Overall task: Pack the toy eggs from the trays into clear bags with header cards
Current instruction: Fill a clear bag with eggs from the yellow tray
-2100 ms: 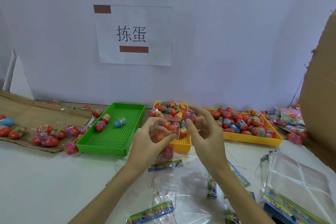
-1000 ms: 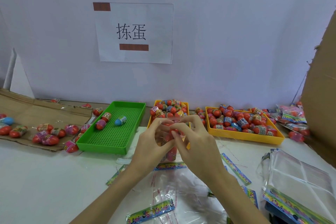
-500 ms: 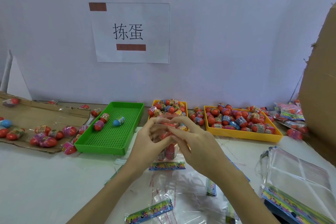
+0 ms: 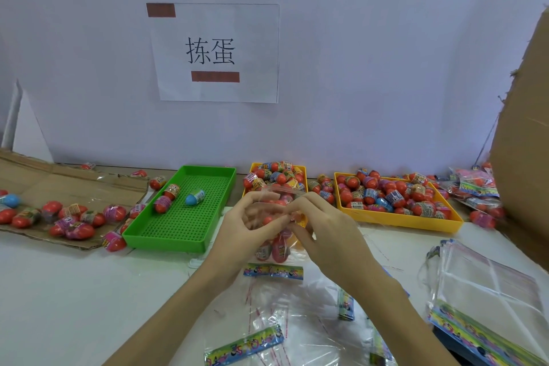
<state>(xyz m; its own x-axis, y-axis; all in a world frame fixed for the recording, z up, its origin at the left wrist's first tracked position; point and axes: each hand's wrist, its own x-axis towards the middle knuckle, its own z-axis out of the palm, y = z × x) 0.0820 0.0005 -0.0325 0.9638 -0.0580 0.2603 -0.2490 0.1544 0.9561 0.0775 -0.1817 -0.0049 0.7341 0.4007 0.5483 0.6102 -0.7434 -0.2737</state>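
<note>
My left hand [image 4: 240, 232] and my right hand [image 4: 326, 232] meet above the table's middle. Both pinch the top of a clear bag [image 4: 277, 246] that hangs between them with red toy eggs inside. The bag's header card [image 4: 273, 272] lies at its lower end on the table. Behind my hands stands a small yellow tray [image 4: 258, 166] heaped with eggs. A wider yellow tray [image 4: 401, 221] to the right is full of eggs. The green tray [image 4: 178, 235] on the left holds three eggs.
Loose eggs lie on flattened cardboard [image 4: 74, 187] at the left. Empty bags with header cards [image 4: 243, 346] are strewn near the front edge. A stack of empty bags [image 4: 487, 300] sits at the right. Filled bags [image 4: 475, 187] pile by a cardboard box [image 4: 523, 142].
My hands came together from apart and now pinch the bag's opening. The bag with its eggs sank a little toward the table.
</note>
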